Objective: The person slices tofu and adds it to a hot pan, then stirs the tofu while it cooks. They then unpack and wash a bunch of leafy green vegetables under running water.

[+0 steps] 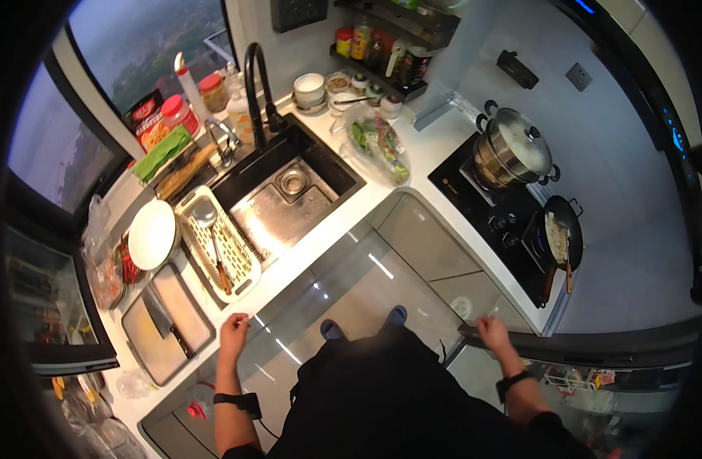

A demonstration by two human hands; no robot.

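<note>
My left hand (234, 335) hangs in front of the counter edge with its fingers curled and nothing visible in them. Just left of it, a cleaver (164, 318) with a dark handle lies on a rectangular cutting board (181, 292). A white draining basket (244, 287) sits above that hand, with a wooden-handled ladle (204, 212) inside. My right hand (493, 333), slightly blurred and also curled, shows no object; it is over the lower cabinets near the hob's corner. Above it, a wok (574, 241) of pale food with a turner (569, 269) stands on the black gas hob (477, 221).
A lidded steamer pot (514, 146) occupies the hob's back burner. The black-rimmed sink (287, 224) has a tall black tap (256, 63). Bagged greens (379, 143) lie between sink and hob. A white bowl (151, 235) stands beside the basket. A plastic bottle (200, 401) is below the counter.
</note>
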